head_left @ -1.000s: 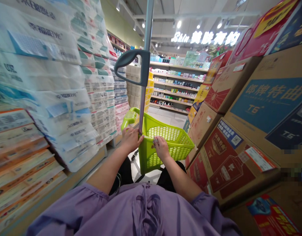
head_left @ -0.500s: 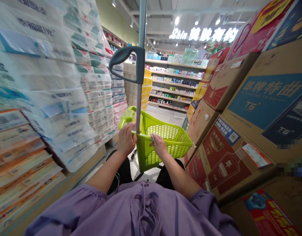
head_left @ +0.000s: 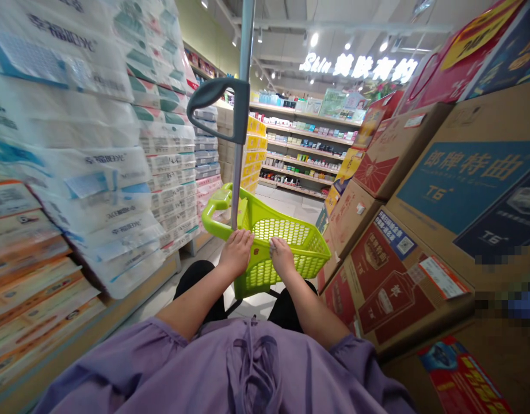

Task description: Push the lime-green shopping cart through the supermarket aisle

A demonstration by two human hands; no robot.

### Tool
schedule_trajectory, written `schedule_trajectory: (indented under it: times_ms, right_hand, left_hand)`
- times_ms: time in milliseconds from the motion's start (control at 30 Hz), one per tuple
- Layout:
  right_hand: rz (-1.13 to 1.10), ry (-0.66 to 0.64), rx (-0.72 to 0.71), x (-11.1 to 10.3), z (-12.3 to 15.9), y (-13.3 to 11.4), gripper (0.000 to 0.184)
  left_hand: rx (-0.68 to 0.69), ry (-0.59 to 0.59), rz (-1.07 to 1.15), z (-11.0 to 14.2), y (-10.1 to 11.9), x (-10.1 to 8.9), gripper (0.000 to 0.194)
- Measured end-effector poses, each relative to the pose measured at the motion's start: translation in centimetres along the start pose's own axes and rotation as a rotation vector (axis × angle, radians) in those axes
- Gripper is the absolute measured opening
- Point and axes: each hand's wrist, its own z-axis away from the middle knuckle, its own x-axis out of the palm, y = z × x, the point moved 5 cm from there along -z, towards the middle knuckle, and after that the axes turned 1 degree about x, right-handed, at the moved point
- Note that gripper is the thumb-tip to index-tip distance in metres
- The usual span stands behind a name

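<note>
A lime-green shopping basket [head_left: 286, 265] with perforated sides stands in front of my knees. My left hand [head_left: 237, 253] is closed over its near rim, right at the foot of the grey pull handle [head_left: 239, 112], which rises tall from the basket. Further right along the same rim, my right hand [head_left: 282, 256] is closed, with its fingers curled over the edge. Something small and whitish shows at the right fingertips, too small to name. The basket's own green side grip [head_left: 213, 217] sticks out to the left, untouched.
Wrapped tissue packs [head_left: 113, 172] are stacked high on the left. Cardboard cartons [head_left: 420, 241] rise close on the right. Yellow boxes [head_left: 255, 149] and stocked shelves [head_left: 305, 141] stand ahead, beyond the tiled floor [head_left: 282, 198].
My left hand has slid right, from the pole's left side onto the rim just under it. The basket and pole have shifted slightly left in view; my right hand stays at the rim.
</note>
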Motion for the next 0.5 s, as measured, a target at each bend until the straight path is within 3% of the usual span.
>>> schedule_trajectory:
  times_ms: [167,400,500]
  right_hand:
    - [-0.052,-0.041,-0.102,1.6,-0.5,-2.3,0.039]
    - [0.058,0.015,0.049,-0.9,0.6,1.5,0.034]
    - [0.112,-0.006,0.045,-0.1,0.2,1.1,0.031]
  left_hand:
    - [-0.016,0.021,0.028,-0.1,-0.7,0.2,0.053]
    - [-0.022,0.010,-0.012,0.4,-1.0,0.0,0.051]
    - [-0.021,0.013,-0.015,0.3,-0.8,0.1,0.051]
